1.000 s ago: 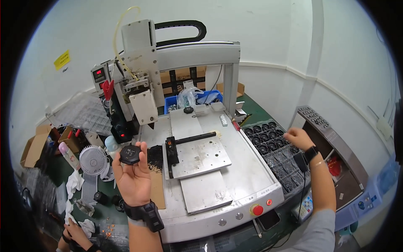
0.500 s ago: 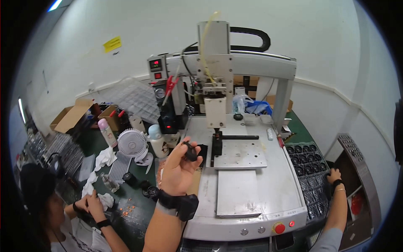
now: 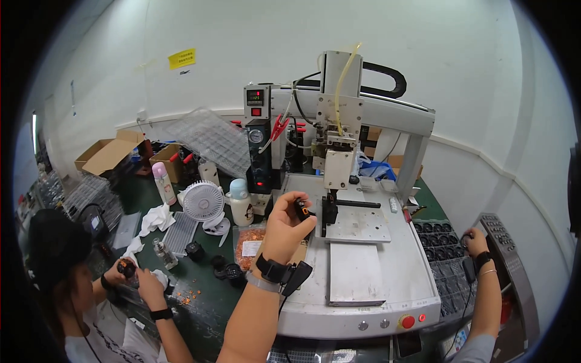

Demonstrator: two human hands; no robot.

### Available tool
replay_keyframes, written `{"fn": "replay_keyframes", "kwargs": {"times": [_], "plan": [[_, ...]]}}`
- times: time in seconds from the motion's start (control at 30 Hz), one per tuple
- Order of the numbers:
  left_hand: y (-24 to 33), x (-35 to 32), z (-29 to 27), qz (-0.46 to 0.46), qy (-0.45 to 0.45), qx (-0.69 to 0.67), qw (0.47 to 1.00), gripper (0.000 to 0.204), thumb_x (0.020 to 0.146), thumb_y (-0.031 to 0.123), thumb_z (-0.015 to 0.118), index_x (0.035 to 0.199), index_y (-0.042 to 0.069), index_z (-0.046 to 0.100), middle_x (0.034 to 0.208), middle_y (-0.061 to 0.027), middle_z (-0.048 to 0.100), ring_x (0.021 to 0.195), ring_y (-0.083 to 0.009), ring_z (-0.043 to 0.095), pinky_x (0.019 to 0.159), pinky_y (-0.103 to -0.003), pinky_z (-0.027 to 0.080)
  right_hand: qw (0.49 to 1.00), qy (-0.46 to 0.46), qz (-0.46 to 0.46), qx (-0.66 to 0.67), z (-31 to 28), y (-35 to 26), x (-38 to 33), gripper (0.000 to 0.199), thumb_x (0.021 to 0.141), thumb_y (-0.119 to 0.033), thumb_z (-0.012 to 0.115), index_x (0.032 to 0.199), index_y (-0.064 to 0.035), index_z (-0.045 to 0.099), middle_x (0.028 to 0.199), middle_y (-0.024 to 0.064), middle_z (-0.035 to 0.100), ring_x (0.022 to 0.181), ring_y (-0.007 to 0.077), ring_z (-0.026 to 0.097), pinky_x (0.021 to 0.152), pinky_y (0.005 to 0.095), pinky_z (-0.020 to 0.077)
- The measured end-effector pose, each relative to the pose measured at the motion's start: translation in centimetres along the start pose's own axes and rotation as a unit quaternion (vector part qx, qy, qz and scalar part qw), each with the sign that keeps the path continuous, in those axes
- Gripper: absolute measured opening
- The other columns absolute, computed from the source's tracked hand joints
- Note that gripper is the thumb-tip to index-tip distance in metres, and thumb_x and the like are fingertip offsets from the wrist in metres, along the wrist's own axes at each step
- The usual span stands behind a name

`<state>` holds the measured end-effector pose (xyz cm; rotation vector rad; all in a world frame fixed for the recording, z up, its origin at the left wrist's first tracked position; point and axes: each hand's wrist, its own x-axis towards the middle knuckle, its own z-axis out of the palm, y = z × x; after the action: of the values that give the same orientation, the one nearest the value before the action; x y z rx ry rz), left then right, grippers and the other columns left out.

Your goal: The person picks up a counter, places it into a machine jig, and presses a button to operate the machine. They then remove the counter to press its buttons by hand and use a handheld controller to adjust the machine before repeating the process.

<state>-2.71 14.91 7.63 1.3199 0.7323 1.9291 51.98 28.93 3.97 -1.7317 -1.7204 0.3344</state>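
My left hand (image 3: 289, 222), wearing a black wrist strap, is closed on a small black part with an orange patch (image 3: 302, 210). It is raised in front of the machine's metal fixture plate (image 3: 357, 222), just left of a black block (image 3: 328, 212) under the dispensing head (image 3: 339, 169). At the right, my right hand (image 3: 477, 243) is closed round a dark round part (image 3: 466, 239), only partly visible between the fingers. That hand is beside a clear plastic tray (image 3: 451, 272) whose far pockets hold black round parts (image 3: 437, 238).
A co-worker (image 3: 66, 272) at the left handles a black and orange part (image 3: 126, 267). Between us are a white fan (image 3: 203, 201), bottles, black round pieces and a bag of orange bits (image 3: 245, 247). A red button (image 3: 407, 322) is on the machine's front. A grey rack (image 3: 505, 266) stands far right.
The view has shifted, so the machine appears further right. My left hand has turned, showing the part's orange patch, and is closer to the fixture. My right hand has risen beside the tray.
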Motion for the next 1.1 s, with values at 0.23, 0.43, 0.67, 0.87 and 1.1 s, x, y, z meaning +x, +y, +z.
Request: {"fn": "replay_keyframes", "kwargs": {"times": [0.23, 0.43, 0.67, 0.87, 1.1], "plan": [[-0.4, 0.4, -0.1, -0.039, -0.032, -0.069, 0.996, 0.044, 0.073, -0.007, 0.058, 0.114, 0.003, 0.046, 0.109, -0.0059, 0.051, 0.099, -0.0153, 0.051, 0.083, -0.029, 0.046, 0.922, -0.137, 0.182, 0.314, 1.0, -11.4, -1.6, 0.028, 0.081, 0.003, 0.043, 0.106, -0.007, 0.049, 0.09, 0.0113, 0.05, 0.063, 0.0239, 0.056, 0.05, 0.0398, 0.0509], [-0.6, 0.7, -1.1, -0.124, 0.025, -0.214, 0.969, 0.038, 0.075, -0.004, 0.056, 0.112, 0.003, 0.046, 0.104, -0.0078, 0.053, 0.085, -0.0142, 0.054, 0.07, -0.028, 0.048, 0.897, -0.232, 0.158, 0.341, 4.5, -18.0, -3.8, 0.025, 0.079, 0.002, 0.039, 0.098, -0.0052, 0.054, 0.079, 0.0114, 0.052, 0.061, 0.0226, 0.056, 0.048, 0.0379, 0.0506], [-4.0, 1.1, -1.6, -0.17, 0.081, -0.01, 0.982, 0.032, 0.071, 0.001, 0.066, 0.099, 0.004, 0.052, 0.077, 0.0015, 0.046, 0.062, -0.007, 0.042, 0.054, -0.019, 0.038, 0.839, -0.337, 0.157, 0.398, 8.9, -24.9, -5.2, 0.019, 0.078, -0.018, 0.042, 0.067, -0.0067, 0.052, 0.055, 0.0024, 0.045, 0.035, 0.0129, 0.036, 0.032, 0.0249, 0.0262], [-4.1, 1.5, 0.0, -0.051, -0.051, 0.316, 0.946, 0.053, 0.062, 0.017, 0.076, 0.107, 0.002, 0.052, 0.087, -0.0047, 0.054, 0.079, -0.0151, 0.053, 0.07, -0.028, 0.044, 0.948, -0.282, -0.14, 0.052, 12.3, -31.6, -7.3, 0.035, 0.071, -0.036, 0.066, 0.067, -0.0019, 0.065, 0.053, 0.0015, 0.052, 0.045, 0.0103, 0.045, 0.044, 0.0259, 0.0359], [-4.7, 2.0, 0.1, -0.08, -0.159, 0.291, 0.94, 0.082, 0.061, 0.022, 0.08, 0.128, 0.004, 0.037, 0.118, -0.0104, 0.056, 0.109, -0.0175, 0.051, 0.092, -0.029, 0.038, 0.945, -0.22, -0.214, -0.11, 15.8, -36.7, -7.6, 0.039, 0.06, -0.039, 0.064, 0.06, -0.0009, 0.064, 0.056, 0.0143, 0.059, 0.053, 0.0291, 0.058, 0.05, 0.0336, 0.0462]]}}
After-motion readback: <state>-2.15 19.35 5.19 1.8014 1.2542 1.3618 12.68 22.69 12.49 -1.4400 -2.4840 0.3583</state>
